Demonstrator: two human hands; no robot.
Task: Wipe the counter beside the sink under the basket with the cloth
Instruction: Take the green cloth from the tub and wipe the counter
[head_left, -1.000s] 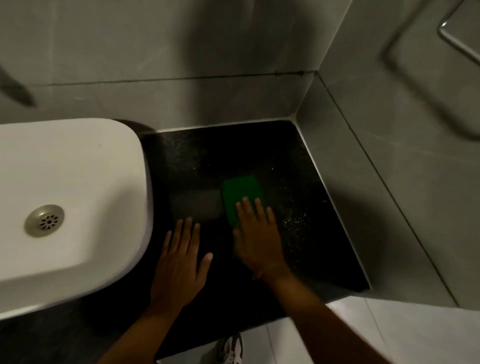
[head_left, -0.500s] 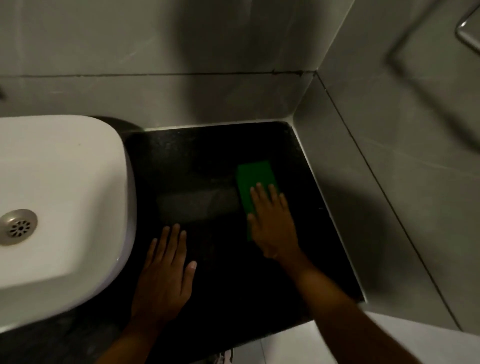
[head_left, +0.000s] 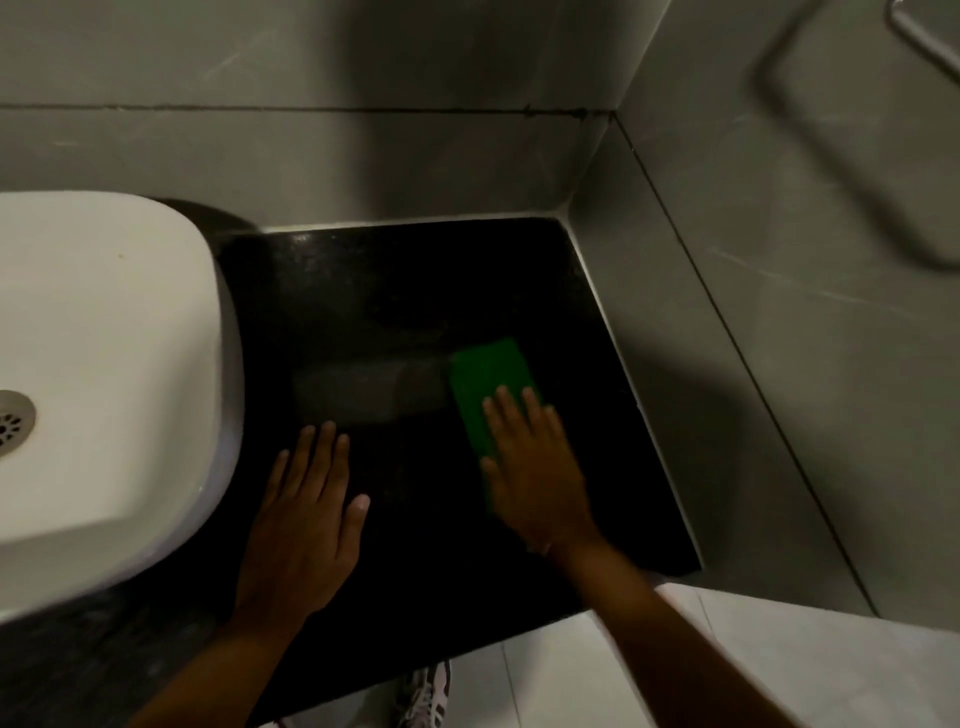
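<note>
A folded green cloth (head_left: 485, 384) lies flat on the black counter (head_left: 395, 291) right of the white sink (head_left: 104, 374). My right hand (head_left: 530, 467) presses flat on the cloth's near half, fingers spread, and covers that part. My left hand (head_left: 306, 519) rests palm down on the counter close to the sink's rim, holding nothing. No basket is in view.
Grey tiled walls (head_left: 779, 312) close the counter at the back and the right. A metal rail (head_left: 919, 36) hangs on the right wall. Below the counter's front edge are a pale floor (head_left: 571, 675) and a shoe (head_left: 423, 696). The sink drain (head_left: 10, 421) is at far left.
My right hand has slid the green cloth to the right and then back toward me across the counter. My left hand has stayed flat beside the sink. The camera has shifted right.
</note>
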